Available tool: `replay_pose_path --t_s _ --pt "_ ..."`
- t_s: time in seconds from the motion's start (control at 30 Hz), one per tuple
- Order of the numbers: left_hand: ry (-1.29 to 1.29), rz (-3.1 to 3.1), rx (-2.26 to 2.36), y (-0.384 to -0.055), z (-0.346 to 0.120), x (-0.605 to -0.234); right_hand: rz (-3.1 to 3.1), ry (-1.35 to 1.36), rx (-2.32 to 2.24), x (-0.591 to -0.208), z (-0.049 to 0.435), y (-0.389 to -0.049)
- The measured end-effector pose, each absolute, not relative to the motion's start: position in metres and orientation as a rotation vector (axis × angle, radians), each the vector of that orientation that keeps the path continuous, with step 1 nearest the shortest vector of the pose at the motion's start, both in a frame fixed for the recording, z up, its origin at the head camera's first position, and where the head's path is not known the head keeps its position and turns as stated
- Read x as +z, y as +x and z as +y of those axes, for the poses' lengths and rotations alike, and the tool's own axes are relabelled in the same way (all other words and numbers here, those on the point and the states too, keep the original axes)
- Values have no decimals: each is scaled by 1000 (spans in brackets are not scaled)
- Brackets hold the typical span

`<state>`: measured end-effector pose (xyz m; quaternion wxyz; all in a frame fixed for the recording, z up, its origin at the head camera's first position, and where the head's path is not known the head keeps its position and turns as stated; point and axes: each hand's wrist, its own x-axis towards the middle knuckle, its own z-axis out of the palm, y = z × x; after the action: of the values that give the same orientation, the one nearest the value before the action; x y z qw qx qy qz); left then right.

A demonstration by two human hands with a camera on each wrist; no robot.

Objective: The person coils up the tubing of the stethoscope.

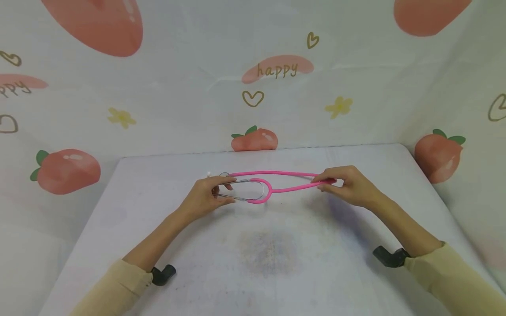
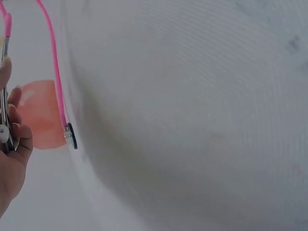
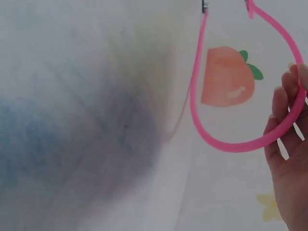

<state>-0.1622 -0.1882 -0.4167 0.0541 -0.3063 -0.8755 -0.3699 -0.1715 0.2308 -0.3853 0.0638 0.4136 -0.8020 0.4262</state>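
Note:
A stethoscope [image 1: 294, 189] with pink tubing is stretched between both hands above the table. My left hand [image 1: 201, 193] grips its metal ear tubes [image 1: 241, 199] on the left side. In the left wrist view, a pale ear tip [image 2: 4, 133] shows at that hand, and the chest piece [image 2: 71, 136] hangs at the end of the tubing, apart from the fingers. On the right, my right hand [image 1: 353, 186] pinches the pink tubing between thumb and fingers, where it bends back on itself. The right wrist view shows this bend [image 3: 236, 147] as a wide loop across the fingers.
A white-covered table [image 1: 197, 272] with faint bluish stains lies beneath the hands. Behind it and at both sides hangs a pale printed cloth [image 1: 189, 109] with fruit, hearts and flowers. Dark wrist-worn pieces [image 1: 164, 275] stick out by the beige sleeves [image 1: 454, 272].

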Motion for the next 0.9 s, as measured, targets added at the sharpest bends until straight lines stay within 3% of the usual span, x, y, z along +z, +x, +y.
replay_pose_path --t_s 0.27,0.63,0.9 --pt "-1009 -2659 -1137 -160 -183 -408 -2400 1222 1488 -379 226 -180" --pt "-1095 -2620 -1126 -163 -171 -404 -2448 975 1614 -365 205 -190" --pt "-1107 -2596 -1176 -162 -165 -404 -2389 1052 1749 -362 195 -195"
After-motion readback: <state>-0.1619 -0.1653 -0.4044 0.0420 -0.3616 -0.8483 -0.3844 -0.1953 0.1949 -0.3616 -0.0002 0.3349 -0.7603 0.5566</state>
